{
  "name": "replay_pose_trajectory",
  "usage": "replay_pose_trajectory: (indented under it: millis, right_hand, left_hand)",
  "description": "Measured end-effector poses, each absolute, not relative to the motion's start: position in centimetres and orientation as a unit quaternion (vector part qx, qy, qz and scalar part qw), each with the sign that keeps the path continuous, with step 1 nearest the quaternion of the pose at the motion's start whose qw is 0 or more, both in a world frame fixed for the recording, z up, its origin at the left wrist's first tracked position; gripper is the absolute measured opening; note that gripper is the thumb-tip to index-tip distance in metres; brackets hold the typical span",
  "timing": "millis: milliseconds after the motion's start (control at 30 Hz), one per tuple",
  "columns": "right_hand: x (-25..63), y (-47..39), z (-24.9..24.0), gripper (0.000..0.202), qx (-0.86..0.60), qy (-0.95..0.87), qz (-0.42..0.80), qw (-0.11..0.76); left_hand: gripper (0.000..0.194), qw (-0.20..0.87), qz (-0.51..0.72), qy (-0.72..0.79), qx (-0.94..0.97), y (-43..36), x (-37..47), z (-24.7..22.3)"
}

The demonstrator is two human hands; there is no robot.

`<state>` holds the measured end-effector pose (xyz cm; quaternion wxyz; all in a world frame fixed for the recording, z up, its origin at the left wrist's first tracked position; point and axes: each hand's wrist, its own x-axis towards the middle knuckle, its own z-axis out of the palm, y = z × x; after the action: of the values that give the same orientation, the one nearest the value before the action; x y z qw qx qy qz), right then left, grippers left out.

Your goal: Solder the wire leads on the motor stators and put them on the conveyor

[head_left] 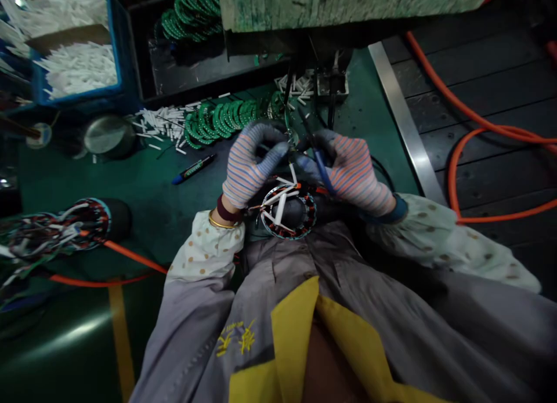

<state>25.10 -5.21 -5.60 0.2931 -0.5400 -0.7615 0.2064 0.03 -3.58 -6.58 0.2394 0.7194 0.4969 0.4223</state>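
In the middle, a motor stator (311, 217), ringed with dark and reddish windings, lies close to my body with white sleeves (281, 209) and wire ends on it. Just beyond it is my left hand (252, 162), in a striped glove, its thumb and forefinger pinched on what looks like a thin wire. Facing it, my right hand (350, 168) is closed around a blue-handled tool (321, 166) with a dark, slim front part; its exact kind is unclear. The two hands' fingertips nearly meet over dim, blurred small parts.
A row of green ring-shaped circuit boards (226, 120) and loose white tubes (163, 122) lie beyond my hands. A blue marker (194, 169), a round metal tin (108, 136) and wired stators (93, 217) are leftward. White tubes fill a blue bin (114, 43). Orange hoses (452, 159) run rightward.
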Motion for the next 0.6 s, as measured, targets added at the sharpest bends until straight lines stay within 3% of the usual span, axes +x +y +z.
replay_pose_trajectory:
  millis: [100, 267, 367, 500, 600]
  right_hand:
    - [24.2, -4.9, -4.5, 0.050, -0.511, -0.754, 0.273, 0.311]
    - [25.3, -5.5, -3.1, 0.046, -0.507, -0.769, 0.276, 0.275]
    - [26.5, -6.0, -1.4, 0.045, -0.564, -0.788, 0.179, 0.172]
    - [27.3, -6.3, 0.8, 0.045, -0.579, -0.811, 0.076, -0.033]
    - [27.8, -6.2, 1.0, 0.043, -0.561, -0.822, 0.063, -0.071]
  left_hand:
    - [0.069, 0.175, 0.489, 0.469, 0.714, -2.9, -0.3, -6.3]
    - [0.072, 0.306, 0.449, 0.433, 0.719, -1.3, -1.2, -6.3]
    - [0.081, 0.317, 0.437, 0.457, 0.707, -1.0, -1.3, -6.8]
    - [0.082, 0.360, 0.414, 0.487, 0.679, -1.3, -1.0, -7.3]
    - [0.085, 0.395, 0.383, 0.506, 0.664, -1.5, -0.9, -7.3]
